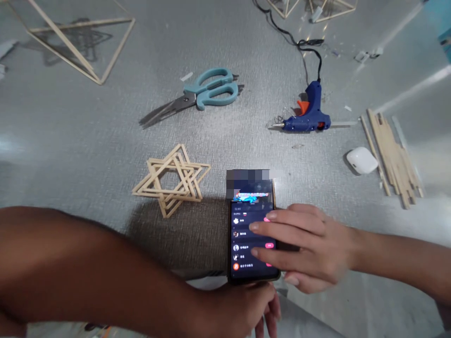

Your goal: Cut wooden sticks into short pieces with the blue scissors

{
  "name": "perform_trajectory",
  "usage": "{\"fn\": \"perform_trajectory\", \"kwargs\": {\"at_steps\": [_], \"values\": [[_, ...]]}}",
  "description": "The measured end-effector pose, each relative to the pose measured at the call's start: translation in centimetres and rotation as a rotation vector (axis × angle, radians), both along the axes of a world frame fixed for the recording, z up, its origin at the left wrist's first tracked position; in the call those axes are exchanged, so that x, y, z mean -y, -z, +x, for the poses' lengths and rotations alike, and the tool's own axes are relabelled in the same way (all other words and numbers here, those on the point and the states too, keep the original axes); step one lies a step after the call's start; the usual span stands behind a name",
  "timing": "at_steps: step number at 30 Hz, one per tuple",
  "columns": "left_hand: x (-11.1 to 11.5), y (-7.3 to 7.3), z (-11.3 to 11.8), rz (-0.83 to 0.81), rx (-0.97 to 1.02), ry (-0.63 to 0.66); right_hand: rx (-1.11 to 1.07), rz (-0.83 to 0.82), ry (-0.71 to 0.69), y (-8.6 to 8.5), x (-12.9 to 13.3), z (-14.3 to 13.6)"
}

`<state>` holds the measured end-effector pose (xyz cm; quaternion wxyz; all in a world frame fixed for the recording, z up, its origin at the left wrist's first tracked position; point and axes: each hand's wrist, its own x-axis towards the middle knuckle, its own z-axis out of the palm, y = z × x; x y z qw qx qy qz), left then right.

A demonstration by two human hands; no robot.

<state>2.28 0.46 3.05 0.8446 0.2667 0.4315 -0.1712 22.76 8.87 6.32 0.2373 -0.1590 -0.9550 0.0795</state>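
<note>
Right hand [312, 244] is fanned over the smartphone [243, 253] at near centre, probably for scrolling; left hand [252, 303] is tucked by its near edge, maybe as support, but grip can't be told tbh.

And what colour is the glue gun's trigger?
The trigger is orange, best seen in the head view.
</note>
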Motion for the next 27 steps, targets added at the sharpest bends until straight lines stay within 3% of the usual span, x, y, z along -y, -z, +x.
{"fn": "perform_trajectory", "kwargs": {"at_steps": [6,11,16,22,27], "values": [[-0.65,-0.44,0.79,-0.039,-0.079,0.004,0.003,-0.018,0.261,0.24,0.19,-0.26],[-0.33,-0.33,0.90,-0.044,-0.078,0.003,0.011,-0.013,0.222,0.11,0.05,-0.05],[-0.59,-0.78,0.64,-0.029,-0.059,0.000,0.006,0.013,-0.029,0.07,-0.02,0.01],[-0.38,-0.50,0.63,-0.040,-0.051,0.000,0.011,-0.026,0.254,0.41,0.23,-0.21],[-0.10,-0.10,0.77,-0.032,-0.061,0.005,-0.006,-0.023,0.210,0.51,0.24,0.04]]}}
